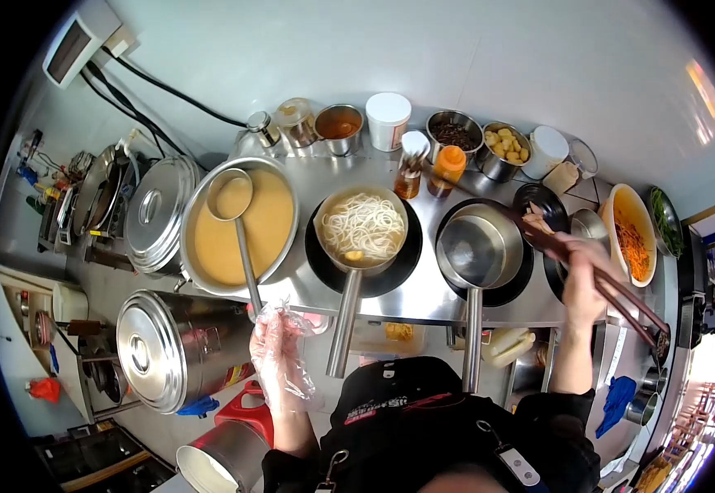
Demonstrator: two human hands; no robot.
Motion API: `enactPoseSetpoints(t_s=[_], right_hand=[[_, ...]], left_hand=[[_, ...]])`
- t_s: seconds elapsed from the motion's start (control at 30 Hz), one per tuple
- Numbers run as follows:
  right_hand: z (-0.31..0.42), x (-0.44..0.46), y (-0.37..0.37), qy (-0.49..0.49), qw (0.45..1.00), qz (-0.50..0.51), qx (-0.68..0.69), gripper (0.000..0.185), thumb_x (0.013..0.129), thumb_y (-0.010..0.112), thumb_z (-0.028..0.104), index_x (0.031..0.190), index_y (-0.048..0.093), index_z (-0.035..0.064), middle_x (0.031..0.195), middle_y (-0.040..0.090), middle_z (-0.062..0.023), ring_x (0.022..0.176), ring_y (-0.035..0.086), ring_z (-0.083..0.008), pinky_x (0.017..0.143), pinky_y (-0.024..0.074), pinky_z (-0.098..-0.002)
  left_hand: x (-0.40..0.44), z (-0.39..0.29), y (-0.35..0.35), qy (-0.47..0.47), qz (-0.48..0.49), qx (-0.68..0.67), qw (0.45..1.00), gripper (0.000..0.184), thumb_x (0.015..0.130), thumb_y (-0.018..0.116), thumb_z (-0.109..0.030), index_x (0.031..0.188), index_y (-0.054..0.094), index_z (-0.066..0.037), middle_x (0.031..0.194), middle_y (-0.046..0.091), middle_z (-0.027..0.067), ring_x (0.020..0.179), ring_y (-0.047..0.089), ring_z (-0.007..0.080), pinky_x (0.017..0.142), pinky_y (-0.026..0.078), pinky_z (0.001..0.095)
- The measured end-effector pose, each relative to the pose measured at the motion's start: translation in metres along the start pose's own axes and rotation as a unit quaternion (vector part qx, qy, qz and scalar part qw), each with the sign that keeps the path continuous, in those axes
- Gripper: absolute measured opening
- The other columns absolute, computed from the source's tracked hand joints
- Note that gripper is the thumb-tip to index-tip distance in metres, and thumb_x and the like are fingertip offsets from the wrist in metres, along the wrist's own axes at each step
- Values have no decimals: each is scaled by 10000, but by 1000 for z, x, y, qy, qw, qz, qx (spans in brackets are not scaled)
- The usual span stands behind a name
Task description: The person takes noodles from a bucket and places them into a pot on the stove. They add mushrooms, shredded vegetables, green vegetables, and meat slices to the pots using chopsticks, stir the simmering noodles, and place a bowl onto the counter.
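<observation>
- Over the right part of the counter (415, 307), my right hand (583, 279) closes around long chopsticks (548, 241); their far ends blur near the bottles, so I cannot tell whether they meet.
- Those ends could knock the orange-capped bottle (448, 168) if I swing them low, since they pass so close.
- My left hand (279, 353), in loose clear plastic, is bunched by the ladle (247, 256); I cannot tell if it grips the handle. A slack fold could snag there and drag the ladle across the basin (296, 215).
- The noodles (365, 226) sit in liquid in the left pan, between my hands; its handle (344, 329) juts past the counter edge, where my sleeve or body could bump it and spill.
- The second pan (480, 246), holding clear liquid, stands between the noodles and my right hand, its handle also jutting towards me.
</observation>
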State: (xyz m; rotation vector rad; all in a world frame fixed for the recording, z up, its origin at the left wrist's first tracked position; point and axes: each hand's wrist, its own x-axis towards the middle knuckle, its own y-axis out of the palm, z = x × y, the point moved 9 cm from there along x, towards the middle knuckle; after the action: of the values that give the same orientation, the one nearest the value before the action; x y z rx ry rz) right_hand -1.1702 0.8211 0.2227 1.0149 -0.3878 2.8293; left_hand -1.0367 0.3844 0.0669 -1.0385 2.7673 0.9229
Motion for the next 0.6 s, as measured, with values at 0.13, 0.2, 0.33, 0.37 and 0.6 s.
enactPoseSetpoints(t_s=[0.13, 0.2, 0.33, 0.37, 0.6], right_hand=[[-32, -26, 90, 105, 989, 99, 14, 105, 872, 622, 34, 925, 680, -36, 903, 705, -122, 827, 665, -197, 776, 513, -310], [-56, -40, 133, 140, 979, 145, 41, 111, 874, 633, 34, 943, 686, -35, 892, 703, -115, 802, 654, -163, 757, 513, -290], [-74, -50, 143, 135, 981, 125, 56, 104, 877, 639, 30, 943, 692, -30, 858, 695, -96, 773, 641, -147, 725, 514, -274], [-73, -50, 141, 146, 981, 115, 60, 105, 878, 639, 33, 944, 694, -28, 856, 694, -97, 768, 639, -149, 720, 513, -272], [-85, -62, 184, 115, 982, 149, 27, 107, 865, 669, 74, 920, 689, -16, 884, 702, -111, 793, 658, -166, 727, 516, -274]], left_hand=[[-2, -8, -19, -4, -15, 0, 1000, 168, 935, 593, -92, 1066, 607, 12, 898, 652, 52, 740, 609, 101, 703, 511, 219], [-1, -10, -23, -10, 4, 1, 1000, 170, 937, 590, -95, 1068, 606, 13, 891, 652, 54, 732, 609, 103, 700, 511, 219], [2, -8, -35, -7, 4, 13, 1000, 164, 931, 598, -92, 1055, 608, 15, 833, 639, 51, 702, 603, 112, 684, 509, 240], [4, -2, -40, -15, -9, 15, 1000, 158, 922, 614, -95, 1037, 613, 14, 815, 632, 50, 690, 599, 114, 676, 507, 249], [17, 36, -58, -91, 13, 5, 996, 109, 913, 638, -124, 986, 646, -44, 795, 644, 20, 671, 595, 101, 658, 497, 242]])
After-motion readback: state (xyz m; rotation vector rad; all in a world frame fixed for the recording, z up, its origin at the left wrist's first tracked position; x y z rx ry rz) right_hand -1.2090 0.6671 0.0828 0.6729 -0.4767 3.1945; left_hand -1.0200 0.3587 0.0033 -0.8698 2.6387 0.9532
